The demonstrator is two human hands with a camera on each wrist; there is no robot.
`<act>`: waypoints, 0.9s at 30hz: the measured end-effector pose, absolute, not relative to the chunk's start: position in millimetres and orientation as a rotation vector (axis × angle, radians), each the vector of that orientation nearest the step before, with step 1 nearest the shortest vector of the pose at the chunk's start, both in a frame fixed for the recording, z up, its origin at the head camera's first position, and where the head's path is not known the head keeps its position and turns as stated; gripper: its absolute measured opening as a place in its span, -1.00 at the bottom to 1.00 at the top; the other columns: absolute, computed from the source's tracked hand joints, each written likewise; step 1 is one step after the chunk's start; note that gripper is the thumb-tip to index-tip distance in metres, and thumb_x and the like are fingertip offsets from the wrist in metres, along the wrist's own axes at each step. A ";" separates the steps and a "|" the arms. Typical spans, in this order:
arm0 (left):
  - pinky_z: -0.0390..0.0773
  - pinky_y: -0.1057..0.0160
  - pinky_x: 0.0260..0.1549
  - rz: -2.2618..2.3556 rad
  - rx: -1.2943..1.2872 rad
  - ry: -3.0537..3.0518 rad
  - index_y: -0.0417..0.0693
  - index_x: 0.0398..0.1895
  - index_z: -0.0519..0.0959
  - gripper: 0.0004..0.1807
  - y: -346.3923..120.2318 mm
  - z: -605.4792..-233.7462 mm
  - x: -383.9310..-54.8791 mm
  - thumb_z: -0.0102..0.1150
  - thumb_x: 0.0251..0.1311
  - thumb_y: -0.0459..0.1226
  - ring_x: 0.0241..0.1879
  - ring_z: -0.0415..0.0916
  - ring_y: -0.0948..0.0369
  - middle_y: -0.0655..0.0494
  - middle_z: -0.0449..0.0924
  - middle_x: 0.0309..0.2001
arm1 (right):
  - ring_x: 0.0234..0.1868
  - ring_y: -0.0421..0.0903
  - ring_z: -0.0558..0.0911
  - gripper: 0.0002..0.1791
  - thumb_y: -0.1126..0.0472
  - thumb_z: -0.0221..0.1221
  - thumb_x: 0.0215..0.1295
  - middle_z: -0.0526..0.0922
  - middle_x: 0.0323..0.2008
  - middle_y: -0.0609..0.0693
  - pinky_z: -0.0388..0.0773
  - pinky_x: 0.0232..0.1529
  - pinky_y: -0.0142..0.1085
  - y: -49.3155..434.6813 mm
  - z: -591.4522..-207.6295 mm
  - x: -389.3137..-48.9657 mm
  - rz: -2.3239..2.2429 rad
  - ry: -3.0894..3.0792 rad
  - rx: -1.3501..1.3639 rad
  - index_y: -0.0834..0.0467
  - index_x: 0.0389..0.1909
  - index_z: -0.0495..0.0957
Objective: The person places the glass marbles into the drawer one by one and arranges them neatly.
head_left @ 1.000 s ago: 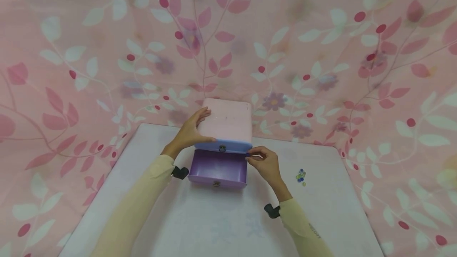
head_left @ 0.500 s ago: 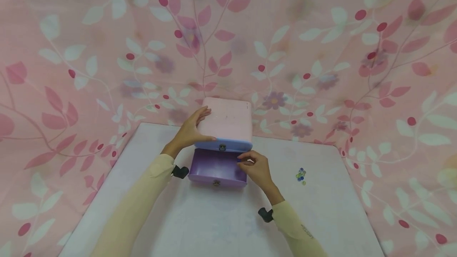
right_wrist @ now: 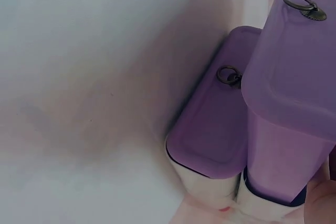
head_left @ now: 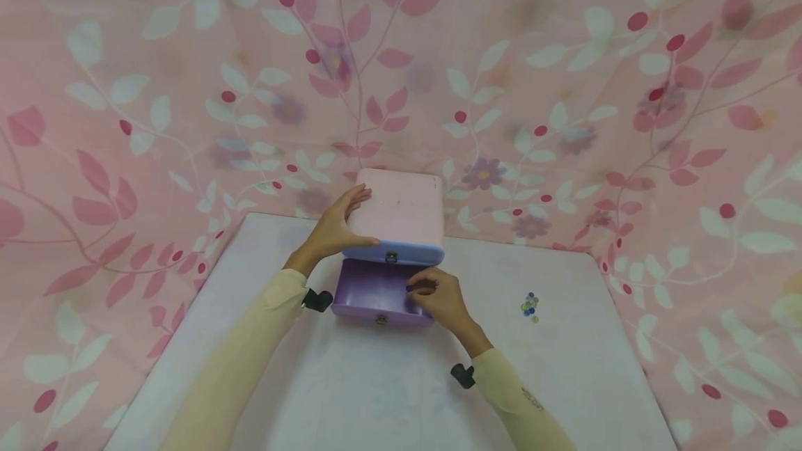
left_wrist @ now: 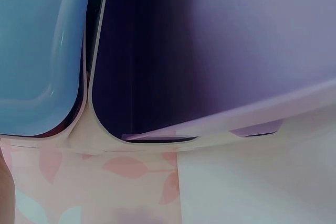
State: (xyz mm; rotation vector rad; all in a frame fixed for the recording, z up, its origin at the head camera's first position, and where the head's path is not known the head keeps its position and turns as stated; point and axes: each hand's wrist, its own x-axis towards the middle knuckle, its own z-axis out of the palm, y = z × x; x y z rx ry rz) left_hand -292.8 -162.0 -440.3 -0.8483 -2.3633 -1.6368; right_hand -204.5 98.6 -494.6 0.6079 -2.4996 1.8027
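Note:
A small pink drawer cabinet stands at the table's back. My left hand rests on its left side, thumb along the front top edge and fingers spread toward the back. The blue top drawer is closed. Below it a purple drawer is pulled out, its inside facing up. Over the right part of this drawer, my right hand pinches a dark blue marble between thumb and fingertips. The right wrist view shows the pulled-out drawer's ring pull and part of the hand.
Several blue and yellow-green marbles lie in a loose cluster on the white table, right of the cabinet. Another closed purple drawer sits beneath the open one. A pink floral cloth hangs right behind the cabinet.
My right hand has moved left and nearer, from the cabinet's right front corner to over the open drawer, still pinching the marble. The left hand has stayed on the cabinet.

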 end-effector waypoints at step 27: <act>0.19 0.01 0.38 -1.648 -0.823 -2.383 -0.33 0.48 0.05 0.25 -162.4 -440.0 -291.9 0.66 -0.31 -0.33 0.39 0.17 -0.08 -0.25 0.24 0.39 | -0.52 -0.24 0.51 -0.79 0.56 0.38 -0.08 0.68 -0.50 0.01 0.54 -0.48 -0.42 87.0 -509.4 -237.1 0.979 -3.001 1.113 0.21 -0.45 0.72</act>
